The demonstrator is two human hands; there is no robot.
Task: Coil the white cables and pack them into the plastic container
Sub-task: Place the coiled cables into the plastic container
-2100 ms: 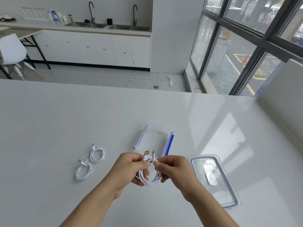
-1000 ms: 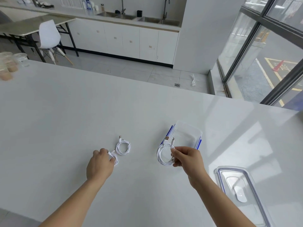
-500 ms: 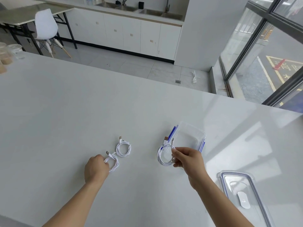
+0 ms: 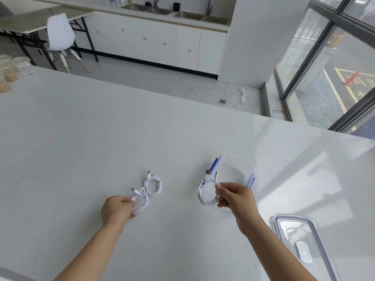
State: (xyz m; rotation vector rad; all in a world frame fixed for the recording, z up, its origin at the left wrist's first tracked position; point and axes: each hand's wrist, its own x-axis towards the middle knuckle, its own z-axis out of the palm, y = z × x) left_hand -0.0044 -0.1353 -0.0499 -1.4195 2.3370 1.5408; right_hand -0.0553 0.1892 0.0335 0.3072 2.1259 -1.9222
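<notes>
cables point(image 4: 207, 192) beside container point(image 4: 236, 171) rim

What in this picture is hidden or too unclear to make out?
- lid: its near end runs off the bottom edge of the head view.
- left hand: its fingertips are curled under, hiding part of the near cable coil.
- cups: cut by the left edge; contents unclear.

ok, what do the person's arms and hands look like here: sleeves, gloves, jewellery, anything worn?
Nothing worn that shows. The left hand and right hand are bare, with no gloves, rings, watch or wristbands visible. Both forearms are uncovered as far as the bottom edge of the picture, so no sleeve shows. Nails look short and unpainted.
</notes>
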